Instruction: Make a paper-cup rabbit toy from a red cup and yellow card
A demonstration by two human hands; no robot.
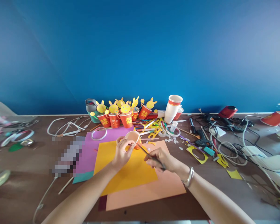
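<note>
My left hand is closed around a small orange paper cup, held tilted with its mouth toward me above the coloured paper. My right hand pinches a thin dark stick-like tool, whose tip touches the cup's lower side. A silver bracelet sits on my right wrist. Both hands hover over a yellow sheet lying on a peach sheet and a purple sheet.
A row of red cups with yellow bunny faces stands at the back by the blue wall. Stacked white-and-red cups, tape rings, paper scraps, a glue gun, cables and a power strip crowd the right side.
</note>
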